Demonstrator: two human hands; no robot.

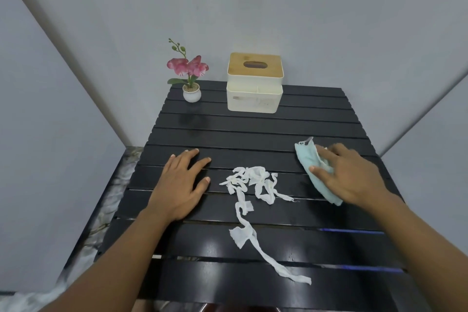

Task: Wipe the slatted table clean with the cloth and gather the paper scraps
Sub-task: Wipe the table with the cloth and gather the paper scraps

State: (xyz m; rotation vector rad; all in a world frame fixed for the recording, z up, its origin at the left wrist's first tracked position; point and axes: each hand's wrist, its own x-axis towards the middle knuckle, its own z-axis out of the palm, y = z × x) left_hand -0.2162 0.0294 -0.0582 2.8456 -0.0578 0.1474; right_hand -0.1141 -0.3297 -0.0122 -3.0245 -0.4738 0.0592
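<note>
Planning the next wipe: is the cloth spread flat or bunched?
Bunched: the cloth sits crumpled under the right hand, edges ragged, on the table.

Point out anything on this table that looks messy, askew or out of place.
Torn white paper scraps lie strewn across the middle of the black slatted table, one long strip trailing toward the near edge. They sit between the flat left hand and the right hand pressing the cloth. The orchid pot and tissue box stand upright.

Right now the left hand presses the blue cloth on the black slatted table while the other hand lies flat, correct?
Not quite. The head view shows the right hand pressing the blue cloth on the slatted table; the left hand lies flat.
</note>
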